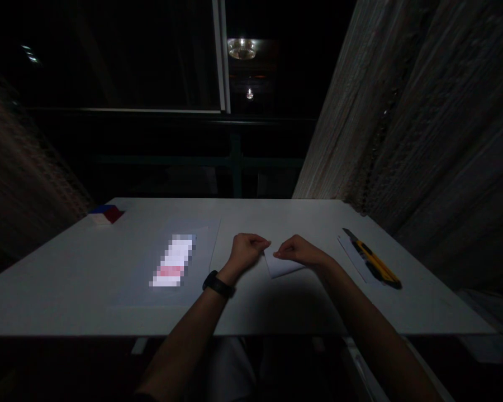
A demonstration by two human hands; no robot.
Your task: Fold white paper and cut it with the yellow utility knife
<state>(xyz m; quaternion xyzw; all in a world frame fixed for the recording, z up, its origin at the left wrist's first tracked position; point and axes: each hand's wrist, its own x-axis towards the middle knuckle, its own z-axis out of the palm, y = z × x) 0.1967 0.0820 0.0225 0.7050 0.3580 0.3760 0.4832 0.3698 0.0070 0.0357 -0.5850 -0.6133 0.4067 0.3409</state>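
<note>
A small folded sheet of white paper [283,266] is between my hands, low over the white table. My left hand [246,249], with a dark watch [218,284] on its wrist, pinches the paper's upper left corner between thumb and fingertips. From the other side my right hand [299,249] is closed on the paper's upper edge, thumb and forefinger pressed together. The right hand covers part of the sheet, so its far right side is hidden.
On the white table [251,212], a yellow and black utility knife [375,259] lies over a paper strip [354,257] at right. A lit phone [174,261], blurred out, rests on paper sheets [212,240] at left. A coloured cube [106,214] sits at the far left; curtains [360,100] hang behind.
</note>
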